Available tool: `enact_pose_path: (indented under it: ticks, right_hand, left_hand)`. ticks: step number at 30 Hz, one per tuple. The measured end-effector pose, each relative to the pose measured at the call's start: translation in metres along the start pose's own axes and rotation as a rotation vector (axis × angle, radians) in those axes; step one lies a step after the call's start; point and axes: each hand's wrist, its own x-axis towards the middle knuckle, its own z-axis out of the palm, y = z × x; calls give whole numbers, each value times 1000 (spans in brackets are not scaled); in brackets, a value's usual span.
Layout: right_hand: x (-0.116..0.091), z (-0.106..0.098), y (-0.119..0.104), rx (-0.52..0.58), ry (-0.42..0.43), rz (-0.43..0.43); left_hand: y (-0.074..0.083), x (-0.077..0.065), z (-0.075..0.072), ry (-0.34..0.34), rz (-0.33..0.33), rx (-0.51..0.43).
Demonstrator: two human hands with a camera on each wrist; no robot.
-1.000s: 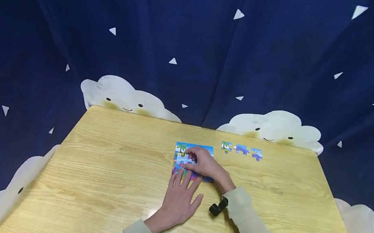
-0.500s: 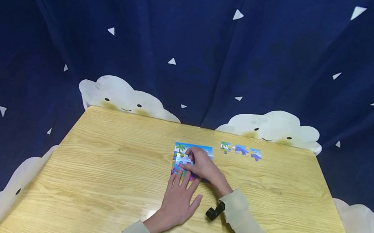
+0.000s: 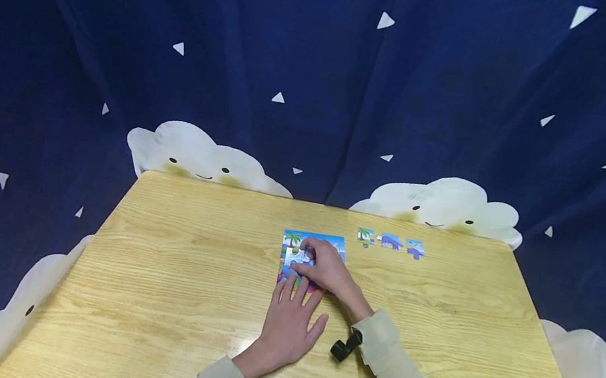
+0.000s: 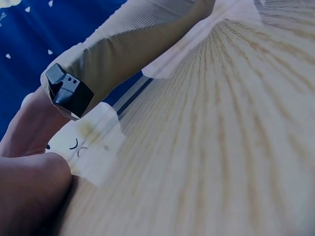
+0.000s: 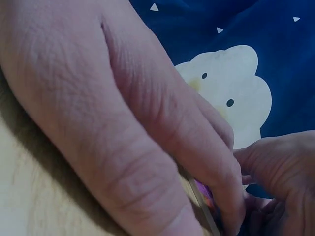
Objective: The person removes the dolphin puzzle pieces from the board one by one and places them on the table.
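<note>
A small jigsaw board (image 3: pixel 334 241) with a bright beach and sea picture lies on the wooden table in the head view. On its left part sits a pale blue puzzle piece (image 3: pixel 293 257). My right hand (image 3: pixel 328 268) reaches over the board from the right, thumb and index finger pinching at this piece; the hand covers much of the picture. Straight and spread, the fingers of my left hand (image 3: pixel 287 327) rest on the board's near edge. In the right wrist view, the left hand (image 5: pixel 123 113) fills the foreground, and part of the right hand (image 5: pixel 280 172) shows beyond it.
Three loose puzzle pieces lie in a row behind and right of the board: a palm tree piece (image 3: pixel 365 235), a purple-blue piece (image 3: pixel 390 241) and another (image 3: pixel 414 248). A dark blue curtain (image 3: pixel 238 71) with white clouds hangs around the table (image 3: pixel 174 274).
The right wrist has shifted slightly left and toward me, while its fingertips stay at the piece. The left hand has barely moved.
</note>
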Motion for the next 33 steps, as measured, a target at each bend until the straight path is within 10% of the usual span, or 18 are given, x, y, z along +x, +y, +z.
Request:
enact_pose_path:
  ticks: [33]
  right_hand:
    - [-3, 9, 6, 5, 70, -9]
  left_hand:
    - [-1, 0, 1, 4, -1, 8]
